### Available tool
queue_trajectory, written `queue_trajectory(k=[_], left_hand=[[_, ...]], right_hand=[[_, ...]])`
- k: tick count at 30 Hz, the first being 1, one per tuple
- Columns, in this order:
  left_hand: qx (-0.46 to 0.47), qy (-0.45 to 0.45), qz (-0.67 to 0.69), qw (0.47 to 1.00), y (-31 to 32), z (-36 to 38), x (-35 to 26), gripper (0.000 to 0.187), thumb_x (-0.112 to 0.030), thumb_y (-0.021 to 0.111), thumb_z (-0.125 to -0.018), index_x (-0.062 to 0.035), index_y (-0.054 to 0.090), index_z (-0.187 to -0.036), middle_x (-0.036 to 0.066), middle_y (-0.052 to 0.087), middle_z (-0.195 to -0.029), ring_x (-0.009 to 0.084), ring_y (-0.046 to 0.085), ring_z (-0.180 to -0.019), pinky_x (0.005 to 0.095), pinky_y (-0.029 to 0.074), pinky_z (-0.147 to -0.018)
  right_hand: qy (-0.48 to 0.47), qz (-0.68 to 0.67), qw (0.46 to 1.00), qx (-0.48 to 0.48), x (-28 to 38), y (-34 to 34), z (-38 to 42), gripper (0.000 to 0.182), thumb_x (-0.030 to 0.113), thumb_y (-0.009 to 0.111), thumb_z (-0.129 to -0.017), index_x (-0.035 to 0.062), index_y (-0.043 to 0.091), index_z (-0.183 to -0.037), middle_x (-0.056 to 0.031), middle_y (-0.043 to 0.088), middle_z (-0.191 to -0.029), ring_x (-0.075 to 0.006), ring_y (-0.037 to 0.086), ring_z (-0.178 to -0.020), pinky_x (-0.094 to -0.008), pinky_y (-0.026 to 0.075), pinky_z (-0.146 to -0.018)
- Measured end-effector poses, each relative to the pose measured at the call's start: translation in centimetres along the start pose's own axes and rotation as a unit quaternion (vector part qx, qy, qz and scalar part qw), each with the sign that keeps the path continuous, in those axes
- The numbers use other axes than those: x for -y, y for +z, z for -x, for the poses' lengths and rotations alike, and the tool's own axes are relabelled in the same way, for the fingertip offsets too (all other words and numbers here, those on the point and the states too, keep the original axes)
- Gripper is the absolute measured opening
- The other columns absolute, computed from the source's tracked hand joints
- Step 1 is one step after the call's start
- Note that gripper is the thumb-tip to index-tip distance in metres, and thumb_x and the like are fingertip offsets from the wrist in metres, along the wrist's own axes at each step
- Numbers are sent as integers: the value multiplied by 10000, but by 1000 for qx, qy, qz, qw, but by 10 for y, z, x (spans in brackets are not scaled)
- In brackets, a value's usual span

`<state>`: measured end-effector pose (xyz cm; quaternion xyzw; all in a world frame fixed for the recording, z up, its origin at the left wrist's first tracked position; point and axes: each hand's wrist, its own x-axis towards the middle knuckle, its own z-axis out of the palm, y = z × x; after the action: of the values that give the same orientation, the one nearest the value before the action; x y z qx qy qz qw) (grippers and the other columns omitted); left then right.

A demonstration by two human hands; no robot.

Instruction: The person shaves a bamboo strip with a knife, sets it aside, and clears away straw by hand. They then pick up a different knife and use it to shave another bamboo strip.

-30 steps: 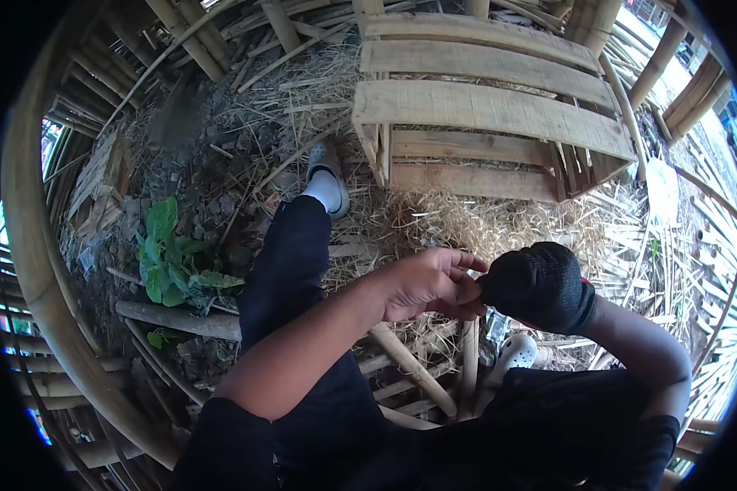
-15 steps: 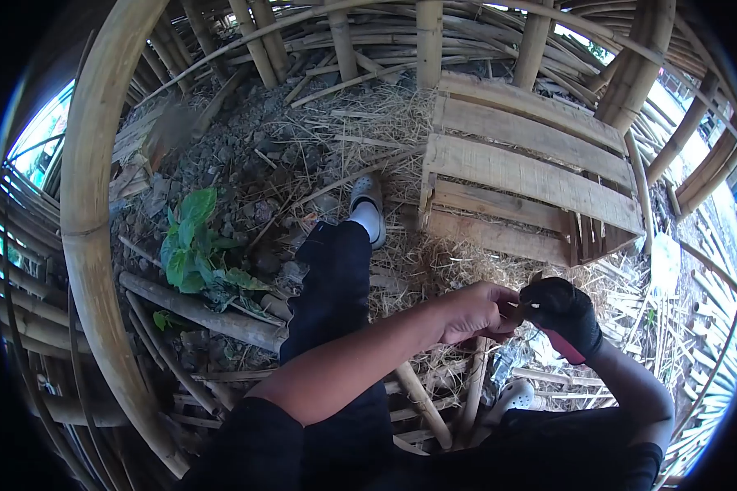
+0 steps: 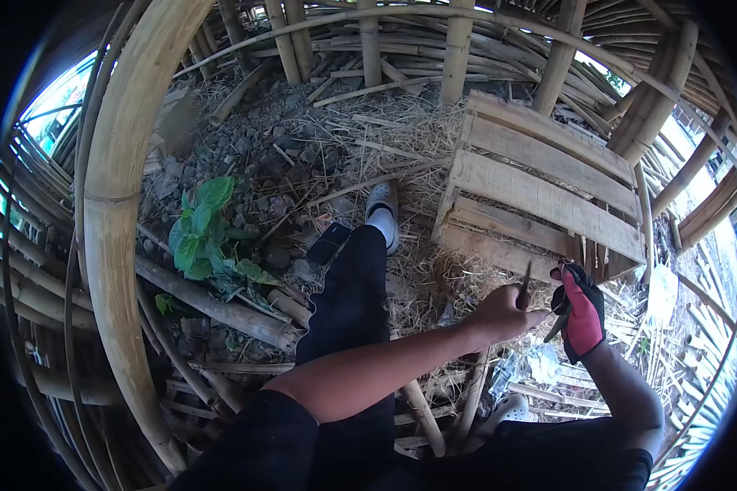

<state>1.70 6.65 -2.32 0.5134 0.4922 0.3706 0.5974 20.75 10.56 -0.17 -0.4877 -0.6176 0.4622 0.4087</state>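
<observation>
My bare left hand (image 3: 501, 317) is closed at the centre right, and a thin dark pointed piece (image 3: 526, 282) sticks up from it. Just to its right is my right hand (image 3: 583, 315), in a black glove with a pink-red palm or side. Its fingers are curled on a thin greenish-brown strip (image 3: 556, 329), which slants down toward the left hand. A small gap shows between the two hands. Below and behind them lie straw and scraps of clear plastic (image 3: 542, 362).
A slatted wooden crate (image 3: 540, 184) stands on straw ahead of the hands. A thick bamboo pole (image 3: 110, 245) rises at the left, near a leafy green plant (image 3: 207, 229). Bamboo lengths (image 3: 221, 307) lie on the ground. One foot wears a grey clog (image 3: 382, 204).
My hands have moved apart. The gloved right hand has turned, showing its pink-red side, and the dark pointed piece now stands out above my left hand. The view has shifted slightly.
</observation>
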Motion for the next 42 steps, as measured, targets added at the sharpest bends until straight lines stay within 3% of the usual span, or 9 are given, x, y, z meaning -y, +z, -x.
queue_trajectory(k=[2,6,13,20,27,34,39,41,42], left_hand=[[-7,91,-38,995,9,-4,7,372,-321,742,-816,-102,477,-677,0,504,-605,124,462,-561,321,402,-565],[30,44,-71,996,17,-3,7,457,-321,744,-819,-79,479,-537,4,492,-498,105,455,-501,338,407,-557],[14,90,-98,991,17,-9,14,409,-305,746,-817,-62,553,-551,34,556,-514,123,514,-491,359,442,-561],[26,-6,-37,999,6,0,0,411,-305,742,-812,-81,525,-545,9,582,-582,86,504,-549,333,441,-580],[-35,38,22,998,2,-17,7,314,-261,774,-800,-45,635,-619,55,650,-621,115,578,-560,342,456,-560],[-165,9,63,984,3,-33,13,277,-196,730,-812,-33,584,-643,97,609,-593,145,586,-554,359,455,-524],[-166,-9,85,982,7,-38,19,267,-184,708,-822,20,608,-681,138,642,-631,191,646,-601,373,482,-556],[-195,-5,125,973,10,-41,25,282,-193,700,-826,21,606,-667,157,652,-646,208,675,-623,364,498,-564],[-155,-29,182,971,4,-34,19,260,-186,703,-817,21,615,-687,162,664,-670,209,687,-638,350,510,-569]], right_hand=[[5,-35,999,6,-4,5,-2,330,296,564,-1009,23,636,-1181,-60,670,-1007,-82,540,-660,-241,427,-598],[36,-77,996,35,0,9,-3,340,350,565,-1008,60,602,-1182,-23,628,-982,-92,524,-675,-241,408,-612],[12,-54,998,3,7,23,-9,389,391,551,-1008,55,608,-1196,-23,624,-1005,-94,510,-687,-251,409,-639],[-30,28,998,-54,18,17,-14,390,339,539,-1017,25,636,-1227,-41,652,-1077,-100,553,-777,-273,454,-700],[51,16,996,-72,-8,-6,-27,573,544,519,-983,65,591,-1291,-7,603,-1011,-89,543,-838,-240,418,-691],[94,9,987,-127,-33,5,-28,723,669,481,-944,61,549,-1329,13,591,-940,-57,481,-680,-231,368,-602],[64,-154,986,-2,-19,26,-17,499,473,460,-1031,25,559,-1228,-54,645,-1109,-107,524,-802,-250,392,-698],[171,-175,961,132,-9,32,-19,430,429,462,-1035,97,555,-1293,-14,660,-1116,-77,516,-770,-241,373,-663],[185,-170,958,136,-5,36,-15,345,402,468,-1035,104,593,-1157,-14,690,-1015,-76,526,-761,-250,373,-655]])
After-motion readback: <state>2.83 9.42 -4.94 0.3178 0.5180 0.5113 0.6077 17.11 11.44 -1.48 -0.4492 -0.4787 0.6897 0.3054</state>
